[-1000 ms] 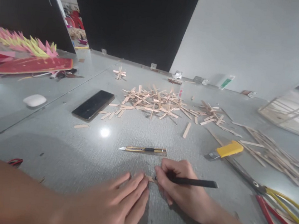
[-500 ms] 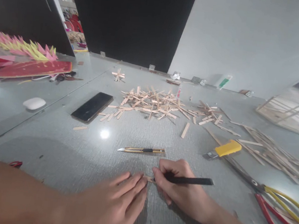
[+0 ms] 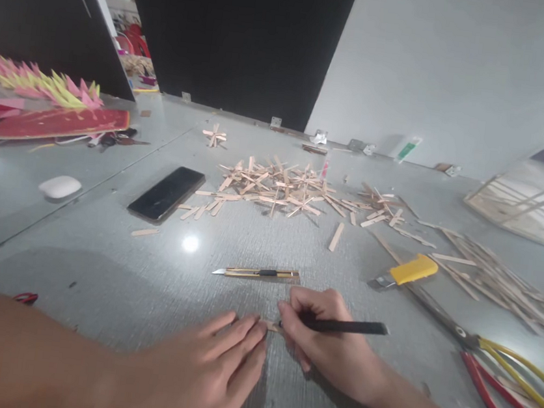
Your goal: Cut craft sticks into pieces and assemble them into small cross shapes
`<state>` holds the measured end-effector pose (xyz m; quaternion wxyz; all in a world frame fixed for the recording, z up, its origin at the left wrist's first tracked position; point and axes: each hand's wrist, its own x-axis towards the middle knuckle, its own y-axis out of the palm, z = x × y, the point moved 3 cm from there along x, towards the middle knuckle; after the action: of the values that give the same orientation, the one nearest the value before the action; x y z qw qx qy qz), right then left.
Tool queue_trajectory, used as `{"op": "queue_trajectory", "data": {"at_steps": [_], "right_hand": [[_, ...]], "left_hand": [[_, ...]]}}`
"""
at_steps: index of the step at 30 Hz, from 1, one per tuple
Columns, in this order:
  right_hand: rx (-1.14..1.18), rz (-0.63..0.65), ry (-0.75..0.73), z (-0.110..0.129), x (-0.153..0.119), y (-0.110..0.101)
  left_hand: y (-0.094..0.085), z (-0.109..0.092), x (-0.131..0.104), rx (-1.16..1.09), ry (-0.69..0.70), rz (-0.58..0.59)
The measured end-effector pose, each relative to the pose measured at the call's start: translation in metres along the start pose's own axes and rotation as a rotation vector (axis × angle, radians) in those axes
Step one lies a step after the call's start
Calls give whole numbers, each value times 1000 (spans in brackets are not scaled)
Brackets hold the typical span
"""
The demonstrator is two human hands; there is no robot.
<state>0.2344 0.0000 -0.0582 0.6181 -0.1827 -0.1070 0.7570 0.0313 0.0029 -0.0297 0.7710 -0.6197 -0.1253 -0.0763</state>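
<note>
My right hand (image 3: pixel 330 335) is closed in a writing grip on a slim black pen-like tool (image 3: pixel 351 327), whose blunt end points right. The tool's tip meets a small flat wooden stick (image 3: pixel 270 326) on the grey table, though my fingers partly cover that contact. My left hand (image 3: pixel 214 368) lies palm down with fingers stretched out, its fingertips pressing the stick's left part, which they hide. Just beyond both hands lies a gold craft knife (image 3: pixel 257 272) with its blade pointing left.
A heap of short wooden sticks (image 3: pixel 278 188) spreads across the middle, with a phone (image 3: pixel 168 193) at its left. On the right are a yellow cutter (image 3: pixel 414 270), long-handled shears (image 3: pixel 476 345) and long thin strips (image 3: pixel 499 276). A white case (image 3: pixel 60 187) rests at left.
The view has shifted very slightly. Both hands, the black tool and the stick keep nearly the same positions.
</note>
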Motion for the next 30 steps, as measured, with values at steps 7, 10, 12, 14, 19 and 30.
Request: {"op": "queue_trajectory", "data": {"at_steps": [7,10,12,14,19,30], "right_hand": [[-17,4,-14,3,0,0],[-12,11,-20,3,0,0],[-4,13,-22,3,-1,-1],[3,6,-19,2,-1,-1],[3,-11,-6,1,-2,-2],[-8,-4,-15,5,-1,-2]], "left_hand": [[-2,1,2,-24,12,42],[-3,2,3,-26,8,23],[-4,3,4,-28,8,16],[-4,3,4,-38,15,17],[-4,3,2,-24,21,36],[2,1,-1,-21,16,32]]}}
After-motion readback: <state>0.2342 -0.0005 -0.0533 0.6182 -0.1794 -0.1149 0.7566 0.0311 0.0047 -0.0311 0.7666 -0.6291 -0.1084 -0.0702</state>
